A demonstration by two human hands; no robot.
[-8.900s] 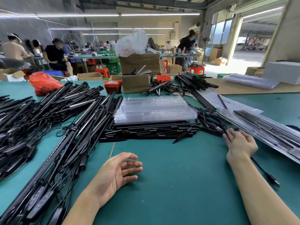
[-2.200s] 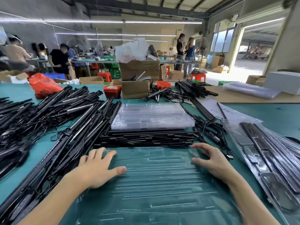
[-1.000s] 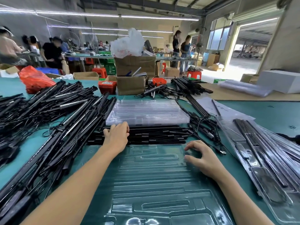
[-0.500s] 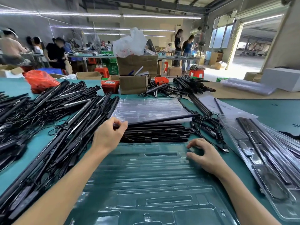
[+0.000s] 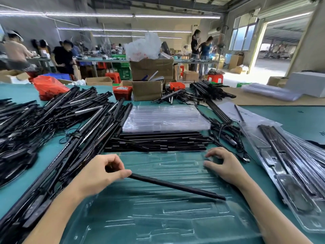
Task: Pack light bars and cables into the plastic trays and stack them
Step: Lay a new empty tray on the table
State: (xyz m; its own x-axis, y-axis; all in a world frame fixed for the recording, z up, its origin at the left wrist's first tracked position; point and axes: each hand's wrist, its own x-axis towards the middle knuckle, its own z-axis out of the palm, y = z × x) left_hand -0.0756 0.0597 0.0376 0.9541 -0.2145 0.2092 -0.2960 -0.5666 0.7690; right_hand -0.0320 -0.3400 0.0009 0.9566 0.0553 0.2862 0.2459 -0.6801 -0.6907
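On the green table, nearest me: the empty clear plastic tray lies flat and open side up. I think it sits right in front of me so both hands can reach its slots.
Left hand: my left hand has its fingers curled round one end of a thin black bar. I hold it by the end so the long part can swing over the tray.
Thin black bar: it slants across the tray from my left hand toward the right, its far tip low by the tray's ridges. I cannot tell if the tip touches. It is not in a slot yet.
Right hand: my right hand grasps nothing. Its bent fingertips press on the tray's far right corner, I think to stop the light tray from sliding.
Just past the tray: a flat pile of black bars lies side by side, close enough to pick from.
Behind that: a stack of empty clear trays waits.
Left side: long light bars with cables lie in heaps.
Right side: a filled tray with bars in it lies apart, so stacking may go there.
Far back: cardboard boxes and a red bag sit at the table's end, with people working at other tables.
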